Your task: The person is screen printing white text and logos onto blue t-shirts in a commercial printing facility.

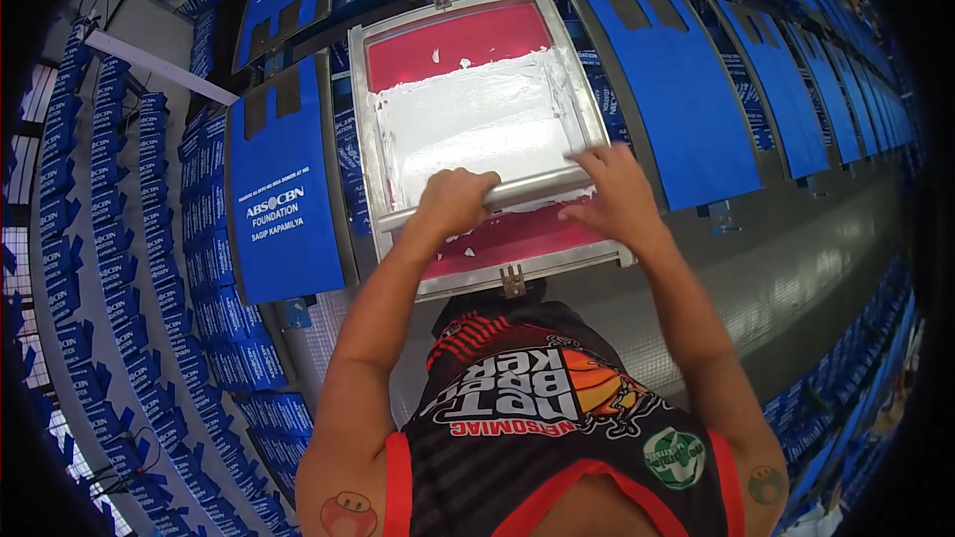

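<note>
Head view: the left hand [453, 204] and right hand [621, 194] both grip the bar [537, 185] toward the near edge of the frame [580, 89]. If one pushes harder, the bar might tilt and leave white ink [477, 119] lumpy.

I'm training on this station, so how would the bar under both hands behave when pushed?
The bar looks stiff, running straight between the left hand and right hand. It may slide readily yet drag somewhat, since glossy white paste coats the screen beside it.
</note>
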A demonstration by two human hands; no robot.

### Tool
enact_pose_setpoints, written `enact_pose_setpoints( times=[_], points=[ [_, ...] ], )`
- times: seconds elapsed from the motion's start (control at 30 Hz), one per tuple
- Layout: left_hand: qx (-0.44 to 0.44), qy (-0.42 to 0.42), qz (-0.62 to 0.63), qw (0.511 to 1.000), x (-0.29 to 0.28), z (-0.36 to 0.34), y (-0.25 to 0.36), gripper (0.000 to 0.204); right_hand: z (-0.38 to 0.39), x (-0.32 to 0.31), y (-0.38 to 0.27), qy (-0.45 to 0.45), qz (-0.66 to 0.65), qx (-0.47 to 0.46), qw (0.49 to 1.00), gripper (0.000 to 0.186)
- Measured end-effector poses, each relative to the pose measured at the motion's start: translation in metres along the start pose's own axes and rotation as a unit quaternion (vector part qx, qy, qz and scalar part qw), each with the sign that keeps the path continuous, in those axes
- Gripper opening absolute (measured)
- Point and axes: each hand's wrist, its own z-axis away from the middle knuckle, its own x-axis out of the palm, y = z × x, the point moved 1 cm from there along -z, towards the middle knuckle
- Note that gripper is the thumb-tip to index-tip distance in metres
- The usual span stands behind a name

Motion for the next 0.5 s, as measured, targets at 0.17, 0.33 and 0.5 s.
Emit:
enact_pose_setpoints(
  times=[0.17,0.33,0.5],
  points=[
    [-0.069,0.008,-0.035,0.997,0.011,0.022,-0.018,0.034,-0.003,0.081,0.061,-0.345,0.072,0.032,0.935,0.022],
    [-0.124,0.142,-0.059,0.98,0.049,0.067,-0.066,0.013,0.046,0.116,0.065,-0.258,0.056,0.095,0.96,0.013],
    [-0.148,0.157,-0.077,0.974,-0.027,-0.056,-0.147,0.022,-0.134,0.138,0.125,-0.24,0.122,0.068,0.961,0.024]
  ],
)
